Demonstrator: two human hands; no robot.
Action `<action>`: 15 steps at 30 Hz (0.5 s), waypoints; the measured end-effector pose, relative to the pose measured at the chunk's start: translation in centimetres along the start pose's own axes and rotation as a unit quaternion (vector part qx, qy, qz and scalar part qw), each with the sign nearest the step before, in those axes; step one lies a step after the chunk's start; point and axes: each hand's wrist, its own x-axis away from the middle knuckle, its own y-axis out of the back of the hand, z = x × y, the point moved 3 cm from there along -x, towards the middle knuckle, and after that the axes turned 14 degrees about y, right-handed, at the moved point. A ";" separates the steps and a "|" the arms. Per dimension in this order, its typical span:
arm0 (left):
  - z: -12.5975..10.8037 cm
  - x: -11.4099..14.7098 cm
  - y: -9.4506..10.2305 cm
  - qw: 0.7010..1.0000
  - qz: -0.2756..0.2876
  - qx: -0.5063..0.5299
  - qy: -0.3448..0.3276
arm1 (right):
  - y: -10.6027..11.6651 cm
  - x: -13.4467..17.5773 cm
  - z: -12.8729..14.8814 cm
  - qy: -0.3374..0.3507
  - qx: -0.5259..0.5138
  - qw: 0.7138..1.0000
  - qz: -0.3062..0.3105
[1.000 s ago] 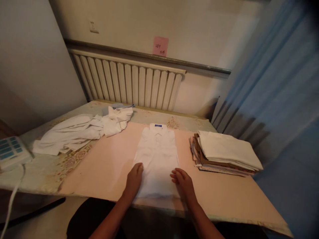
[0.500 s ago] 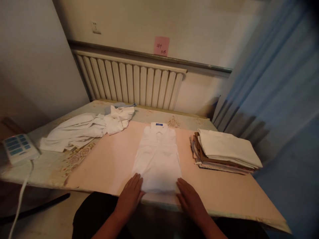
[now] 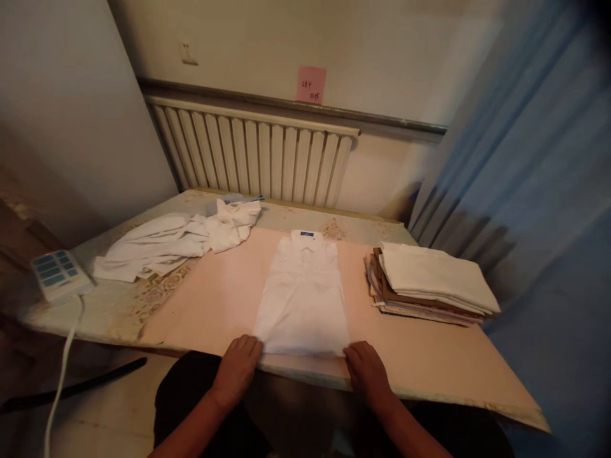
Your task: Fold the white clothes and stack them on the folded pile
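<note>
A white shirt (image 3: pixel 304 292) lies face up and folded into a long narrow shape, its collar with a blue label pointing away from me. My left hand (image 3: pixel 240 359) is closed at the shirt's near left corner, fingers bent over the edge. At the near right corner, my right hand (image 3: pixel 365 362) pinches the fabric the same way. The thumbs are mostly hidden. Under the shirt is a peach-coloured cloth (image 3: pixel 210 305) that covers the front of the table.
To the right sits a stack of folded clothes (image 3: pixel 436 280), white on top. A crumpled white garment (image 3: pixel 162 245) lies at the left, near a power strip (image 3: pixel 60 273) with a white cord. Behind the table are a radiator (image 3: pixel 258 152) and, at right, a blue curtain (image 3: pixel 520 191).
Both hands have gone from lying extended along the shirt's lower sides to gripping its near corners, slightly farther apart. The camera view has shifted slightly.
</note>
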 end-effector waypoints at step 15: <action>0.3 1.2 0.1 0.998 0.064 0.022 -0.010 | 1.2 1.4 0.3 0.003 -0.033 0.999 0.029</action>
